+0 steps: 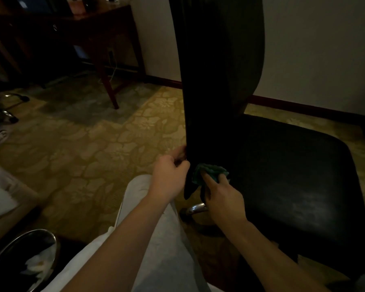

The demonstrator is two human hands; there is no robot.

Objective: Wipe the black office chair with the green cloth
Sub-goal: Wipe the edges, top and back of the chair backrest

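Note:
The black office chair (293,171) fills the right half of the head view, its tall backrest rising at centre and its glossy seat spreading to the right. My left hand (170,173) grips the backrest's lower left edge, fingers curled round it. Just to its right, my right hand (221,194) holds the bunched green cloth (210,171) and presses it against the bottom of the backrest. Part of the cloth is hidden under my fingers.
A chrome chair base part (196,208) shows under the backrest. A dark wooden desk (101,32) stands at the back left. A metal bin (27,258) with white rubbish sits at lower left. Patterned yellow carpet (93,144) covers the floor. My pale trouser leg (156,249) lies below.

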